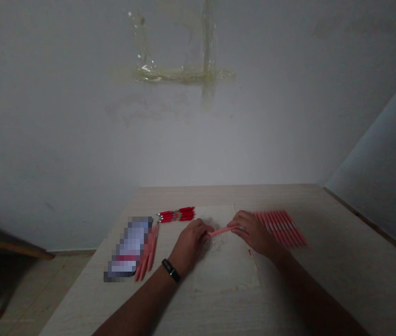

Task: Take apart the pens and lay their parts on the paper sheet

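Observation:
A slim pink pen (223, 230) is stretched between my two hands, low over a pale sheet on the table. My left hand (194, 235), with a black band on the wrist, pinches its left end. Fingers of my right hand (248, 228) are closed around the other end, hiding it. Just right of that hand lies a neat row of several pink pens (281, 228), side by side and slanted. Beyond my left hand is a bundle of red pens (177, 215) with silvery tips. Several loose pink pen-like sticks (151, 249) lie farther left.
A pixelated, phone-shaped object (128, 252) lies at the table's left side, against the pink sticks. The pale sheet (225, 275) with dark specks covers the middle of the wooden table (337, 289). A wall with peeling tape (177, 76) stands behind.

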Motion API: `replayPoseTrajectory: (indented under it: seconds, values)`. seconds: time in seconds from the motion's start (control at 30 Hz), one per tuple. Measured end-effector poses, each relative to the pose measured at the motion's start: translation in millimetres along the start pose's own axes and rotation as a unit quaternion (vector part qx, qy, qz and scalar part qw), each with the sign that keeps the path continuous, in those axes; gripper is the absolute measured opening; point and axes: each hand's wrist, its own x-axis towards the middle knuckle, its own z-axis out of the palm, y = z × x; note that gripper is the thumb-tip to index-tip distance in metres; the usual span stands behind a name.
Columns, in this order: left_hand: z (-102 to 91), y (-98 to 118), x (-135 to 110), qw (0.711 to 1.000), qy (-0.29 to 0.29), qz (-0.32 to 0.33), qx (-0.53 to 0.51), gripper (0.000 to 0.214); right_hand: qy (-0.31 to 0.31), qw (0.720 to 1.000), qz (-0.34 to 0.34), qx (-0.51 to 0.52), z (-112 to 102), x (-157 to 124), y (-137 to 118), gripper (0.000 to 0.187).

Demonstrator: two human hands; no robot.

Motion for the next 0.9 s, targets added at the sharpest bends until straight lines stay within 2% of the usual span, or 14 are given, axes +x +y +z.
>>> replayPoseTrajectory:
  seconds: [0.27,0.37,0.47,0.63,0.73,0.9]
  values:
    - [-0.4,1.0,-0.6,1.0,0.014,0.007,-0.003,0.016,0.007,0.996,0.085,0.03,1.4,-5.8,4.4,0.022]
    - [-2.0,2.7,-0.4,1.0,0.016,0.01,-0.006,0.015,-0.006,0.997,0.071,-0.002,-3.3,-3.9,4.5,0.007]
    - [-2.8,3.4,0.1,1.0,0.013,0.015,-0.003,0.014,-0.017,0.998,0.051,-0.014,-6.5,-1.7,2.6,0.018]
    - [-1.7,2.1,1.2,1.0,0.009,0.011,0.006,0.012,-0.008,0.998,0.057,-0.02,-6.3,-1.8,3.5,0.014]
    - [-1.0,1.1,1.4,1.0,0.006,0.017,0.003,0.012,-0.024,0.998,0.035,-0.036,-5.6,-2.4,5.0,0.027]
    - [-1.1,0.9,1.0,1.0,0.009,0.018,0.002,0.013,-0.017,0.998,0.051,-0.021,-7.3,-2.8,2.4,0.021]
